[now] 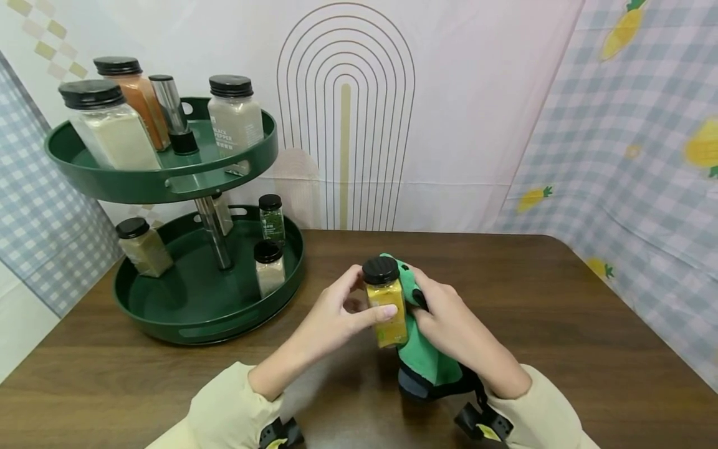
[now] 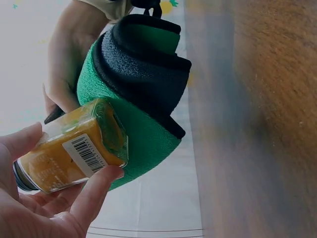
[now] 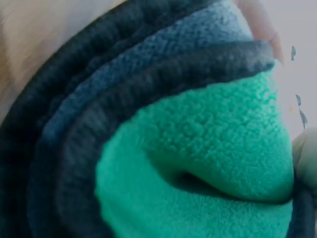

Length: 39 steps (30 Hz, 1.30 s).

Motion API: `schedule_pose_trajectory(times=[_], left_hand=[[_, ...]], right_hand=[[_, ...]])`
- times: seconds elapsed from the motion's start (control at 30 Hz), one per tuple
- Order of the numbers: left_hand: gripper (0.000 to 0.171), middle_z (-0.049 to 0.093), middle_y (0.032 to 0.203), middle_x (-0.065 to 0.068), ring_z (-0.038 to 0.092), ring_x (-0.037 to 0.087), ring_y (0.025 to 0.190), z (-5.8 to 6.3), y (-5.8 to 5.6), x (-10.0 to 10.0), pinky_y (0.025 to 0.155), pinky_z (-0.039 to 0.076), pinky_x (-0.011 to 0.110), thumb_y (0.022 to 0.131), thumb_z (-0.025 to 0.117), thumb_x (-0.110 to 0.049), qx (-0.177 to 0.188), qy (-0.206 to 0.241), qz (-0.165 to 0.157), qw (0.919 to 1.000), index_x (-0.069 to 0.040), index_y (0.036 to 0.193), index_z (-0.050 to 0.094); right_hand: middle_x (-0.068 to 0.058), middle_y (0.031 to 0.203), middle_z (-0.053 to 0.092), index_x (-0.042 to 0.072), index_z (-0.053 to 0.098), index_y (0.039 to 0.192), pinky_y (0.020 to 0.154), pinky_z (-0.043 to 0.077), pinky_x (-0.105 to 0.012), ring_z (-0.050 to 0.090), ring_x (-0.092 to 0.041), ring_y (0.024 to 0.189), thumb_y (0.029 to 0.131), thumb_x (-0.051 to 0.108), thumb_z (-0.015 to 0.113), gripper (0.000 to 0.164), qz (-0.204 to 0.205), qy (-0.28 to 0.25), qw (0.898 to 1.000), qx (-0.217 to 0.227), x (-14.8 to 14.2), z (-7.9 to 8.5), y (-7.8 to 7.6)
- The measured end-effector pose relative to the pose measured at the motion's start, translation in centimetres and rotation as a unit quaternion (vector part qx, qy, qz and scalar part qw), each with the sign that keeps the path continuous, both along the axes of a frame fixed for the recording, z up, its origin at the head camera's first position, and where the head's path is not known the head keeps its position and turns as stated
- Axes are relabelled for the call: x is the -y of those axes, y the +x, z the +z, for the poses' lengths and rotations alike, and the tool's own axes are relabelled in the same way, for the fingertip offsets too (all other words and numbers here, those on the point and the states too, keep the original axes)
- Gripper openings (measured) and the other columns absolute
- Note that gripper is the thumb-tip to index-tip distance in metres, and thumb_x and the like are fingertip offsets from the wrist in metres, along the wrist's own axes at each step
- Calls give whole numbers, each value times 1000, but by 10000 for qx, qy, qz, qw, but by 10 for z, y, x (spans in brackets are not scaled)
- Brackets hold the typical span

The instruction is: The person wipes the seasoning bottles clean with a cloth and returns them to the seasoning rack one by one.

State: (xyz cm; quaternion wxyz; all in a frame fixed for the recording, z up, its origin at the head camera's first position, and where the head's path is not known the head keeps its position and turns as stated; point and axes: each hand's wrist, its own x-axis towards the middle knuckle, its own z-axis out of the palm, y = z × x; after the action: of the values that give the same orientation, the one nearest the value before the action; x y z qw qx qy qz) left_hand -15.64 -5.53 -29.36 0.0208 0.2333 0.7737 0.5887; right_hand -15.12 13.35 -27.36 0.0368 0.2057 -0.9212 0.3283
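Observation:
My left hand [image 1: 342,305] grips a square spice jar [image 1: 388,305] with yellow contents and a black lid, thumb across its front. In the left wrist view the jar [image 2: 81,153] lies tilted, a barcode label on one side and its base toward the cloth. A green cloth [image 1: 429,355] with black edging and a grey-blue reverse is bunched in my right hand [image 1: 449,312], up against the jar's right side. Folds of the cloth [image 3: 213,134] fill most of the right wrist view, hiding much of that hand.
To the left stands a two-tier green tray rack [image 1: 202,333]. Its upper tier holds large jars, including a black pepper jar [image 1: 235,121], and a metal-topped cylinder [image 1: 171,112]. Several smaller jars, one green-labelled [image 1: 272,221], stand on the lower tier. A wooden table [image 1: 538,299] lies beneath.

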Motion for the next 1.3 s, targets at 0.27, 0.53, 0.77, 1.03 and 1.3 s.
schedule_pose_trajectory(times=[0.27,0.53,0.77,1.03,1.3], left_hand=[[40,59,109,8,61,16,77,2,-2,4,66,53,34,85,67,-28,198,114,55,9997,-17,119,49],[42,58,113,10,63,17,82,0,-6,6,67,55,33,85,68,-27,432,247,121,9987,-16,121,48],[45,57,118,10,63,20,90,9,-1,8,71,55,36,84,68,-30,422,337,-130,9985,-16,123,49],[44,58,116,10,65,20,88,14,1,5,70,55,35,85,66,-33,525,315,-240,9978,-16,122,49],[41,60,108,10,63,16,76,2,-4,6,68,55,38,85,67,-29,421,132,54,9990,-14,119,51]], right_hand=[[-4,128,56,24,33,144,75,49,-35,59,-16,97,91,0,53,62,-10,105,9978,-658,5,21,29],[-7,131,54,16,32,145,77,49,-35,59,-18,101,87,-5,54,65,15,229,9945,-1021,8,23,34],[-11,97,64,4,50,123,60,46,-28,56,-13,72,87,-6,48,37,192,-259,9983,478,4,-1,1],[-12,99,64,4,50,126,59,45,-29,54,-14,72,86,-4,51,40,23,-362,9972,647,-1,-4,-3],[-14,123,59,11,38,141,71,51,-34,61,-19,95,91,3,54,52,-125,-88,9994,-310,3,24,26]])
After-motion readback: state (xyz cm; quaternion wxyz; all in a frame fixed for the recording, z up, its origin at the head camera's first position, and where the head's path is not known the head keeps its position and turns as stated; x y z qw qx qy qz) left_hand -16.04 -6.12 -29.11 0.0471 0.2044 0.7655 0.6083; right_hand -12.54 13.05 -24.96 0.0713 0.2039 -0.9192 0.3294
